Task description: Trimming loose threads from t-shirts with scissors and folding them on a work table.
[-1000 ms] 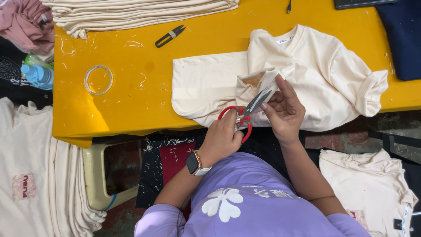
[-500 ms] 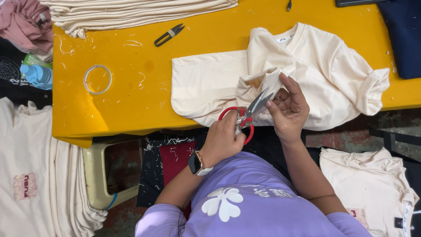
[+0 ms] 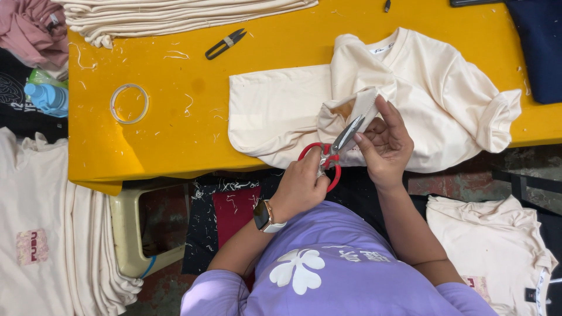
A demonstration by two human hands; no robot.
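Snipping at a fold of the cream shirt [image 3: 293, 111] looks to be the step in hand: the scissors [image 3: 335, 149], red-handled, sit just right of the frame's centre with their blades aimed up and right into a pinched bit of cloth. The left hand [image 3: 301, 187] is closed through the red loops, a watch [image 3: 264, 216] on its wrist. The right hand [image 3: 389, 146] is curled, fingers gripping the raised fold and holding it taut against the blade tips. How far apart the blades stand is too small to tell.

The shirt lies rumpled across the centre and right of the yellow worktop [image 3: 175, 140], its lower hem hanging over the near edge. Judging from this, the next move calls for a steady pinch and a small, careful close of the blades so only stray thread is cut, not the cloth.

Further out, thread clippings dot the worktop; a clear tape ring [image 3: 129, 103] lies at left, small black snips [image 3: 225, 44] at upper centre, and folded cream shirts [image 3: 175, 14] are stacked along the top edge.
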